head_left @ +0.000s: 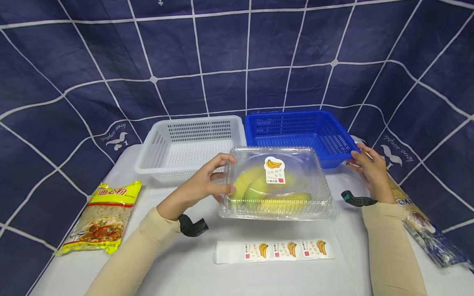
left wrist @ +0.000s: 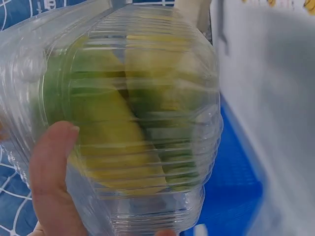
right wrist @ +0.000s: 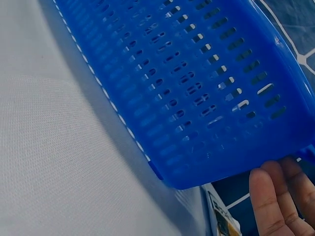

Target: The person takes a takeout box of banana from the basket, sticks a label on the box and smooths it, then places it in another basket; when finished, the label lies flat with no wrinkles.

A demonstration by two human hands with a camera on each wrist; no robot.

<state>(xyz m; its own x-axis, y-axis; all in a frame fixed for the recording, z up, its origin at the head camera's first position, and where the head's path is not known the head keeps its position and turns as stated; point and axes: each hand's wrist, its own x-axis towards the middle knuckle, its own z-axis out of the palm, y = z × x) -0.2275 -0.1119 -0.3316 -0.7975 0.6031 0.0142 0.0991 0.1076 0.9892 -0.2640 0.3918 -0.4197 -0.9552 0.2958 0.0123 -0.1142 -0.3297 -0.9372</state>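
My left hand (head_left: 205, 181) grips the left side of a clear plastic clamshell box (head_left: 322, 193), held tilted above the table. Inside lie yellow-green fruit (left wrist: 113, 132) that look like bananas, and the lid bears a white sticker (head_left: 274, 169) with a banana picture. In the left wrist view the thumb (left wrist: 54, 172) presses on the clear wall. At the right, my right hand (head_left: 372, 174) holds the near right corner of a blue plastic basket (head_left: 333, 158). Its fingers (right wrist: 266, 196) reach the basket's rim in the right wrist view; the thumb is hidden there.
A white basket (head_left: 185, 169) stands left of the blue one. On the table (head_left: 177, 267) lies a strip of banana stickers (head_left: 274, 250) in front of the box. A yellow food packet (head_left: 105, 218) lies at left, another packet (head_left: 426, 230) beyond the right forearm. Dark blue cloth (head_left: 222, 49) hangs behind.
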